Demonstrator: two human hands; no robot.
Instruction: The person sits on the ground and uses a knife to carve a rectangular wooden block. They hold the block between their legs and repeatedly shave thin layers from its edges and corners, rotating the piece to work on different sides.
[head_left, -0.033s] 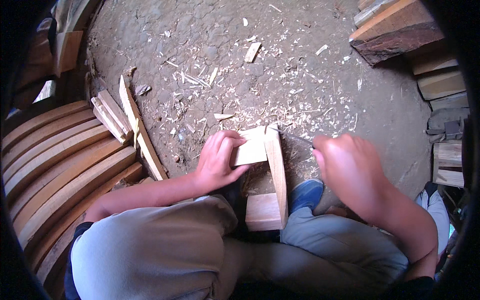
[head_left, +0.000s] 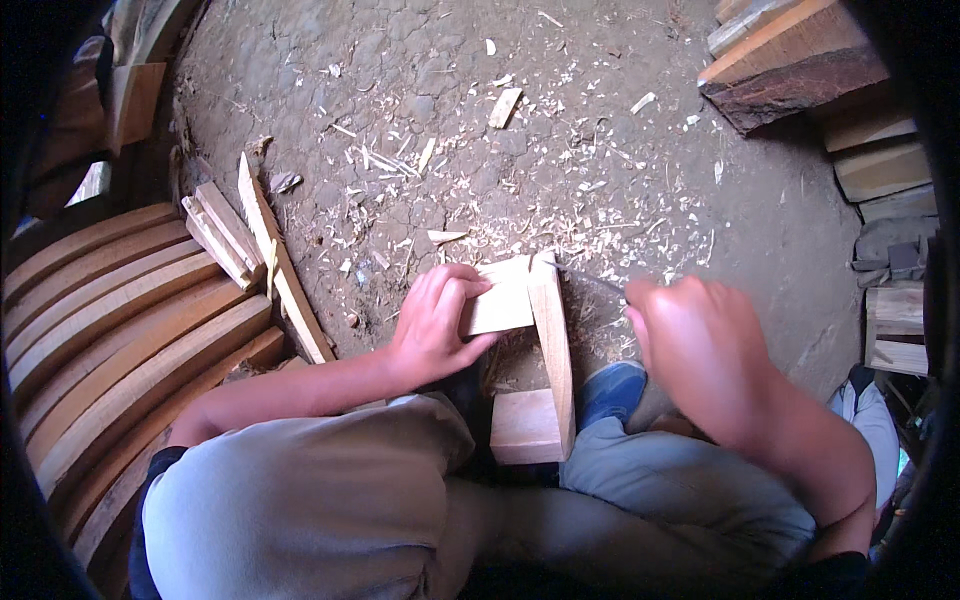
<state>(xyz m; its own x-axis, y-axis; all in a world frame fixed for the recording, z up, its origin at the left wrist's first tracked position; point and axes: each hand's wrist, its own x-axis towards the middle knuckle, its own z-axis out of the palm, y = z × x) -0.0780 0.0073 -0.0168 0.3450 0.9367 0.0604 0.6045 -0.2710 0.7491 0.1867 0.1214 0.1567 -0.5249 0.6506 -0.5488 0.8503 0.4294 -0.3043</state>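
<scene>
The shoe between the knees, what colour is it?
Blue; the shoe shows clearly in the head view, beside the wooden piece.

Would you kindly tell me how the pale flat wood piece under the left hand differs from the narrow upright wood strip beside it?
The pale flat wood piece lies broad face up, gripped by the left hand; the narrow upright wood strip stands on edge, ungripped. The flat piece is short and wide; the strip is long and slim. Both are light, freshly cut wood and meet at the top corner.

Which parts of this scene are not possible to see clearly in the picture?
Head view:
- Right hand: motion-blurred; its grip cannot be told.
- Thin tool beside it: mostly hidden by that hand.
- Wooden piece: lower end hidden between the knees.
- Left hand: palm hidden, pressed on the wood.
- Curved planks: cut off at the left rim.
</scene>
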